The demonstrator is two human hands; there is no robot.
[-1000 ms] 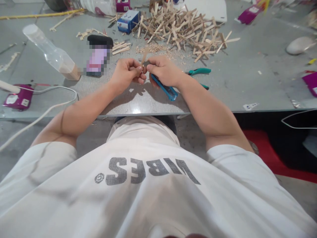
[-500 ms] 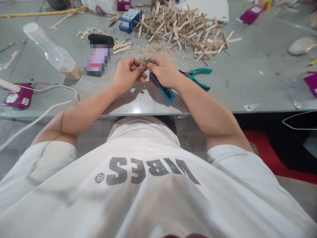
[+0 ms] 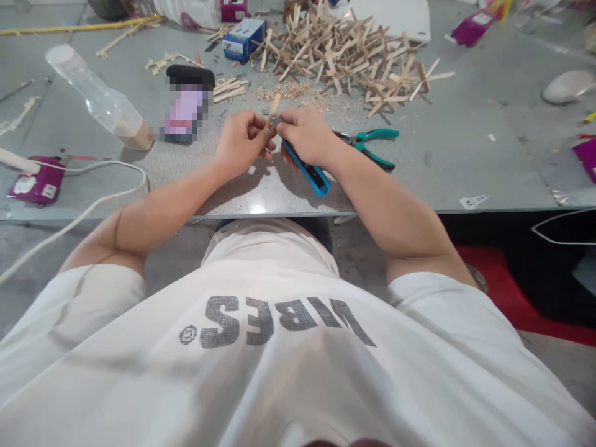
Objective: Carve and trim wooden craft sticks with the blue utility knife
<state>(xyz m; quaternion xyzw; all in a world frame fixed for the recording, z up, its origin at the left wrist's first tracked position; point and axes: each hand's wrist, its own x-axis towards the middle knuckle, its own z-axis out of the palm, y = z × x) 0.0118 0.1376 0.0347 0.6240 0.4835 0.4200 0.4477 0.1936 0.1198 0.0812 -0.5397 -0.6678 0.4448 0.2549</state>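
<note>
My left hand (image 3: pixel 239 143) pinches a thin flat wooden stick (image 3: pixel 274 107), whose free end points up and away from me. Closed around a blue utility knife (image 3: pixel 314 177) is my right hand (image 3: pixel 307 136). The knife's handle slants out below the palm towards the table edge, and its grey tip (image 3: pixel 277 121) lies against or very near the stick; the exact contact is too small to tell. Both hands are close together just above the table. Green-handled pliers (image 3: pixel 377 135) lie beside my right wrist, their jaws partly hidden by it.
A heap of crossed wooden sticks (image 3: pixel 344 53) fills the back, with shavings (image 3: pixel 288 91) before it. A blue box (image 3: pixel 244 40), loose sticks (image 3: pixel 229 90), a phone (image 3: pixel 181 118) and a plastic bottle (image 3: pixel 100 102) stand or lie leftward. A white cable (image 3: pixel 107 162) crosses the left edge.
Both hands have shifted very slightly, and the stick and knife have tilted a little with them. The stick stays in my left hand and the knife in my right.
</note>
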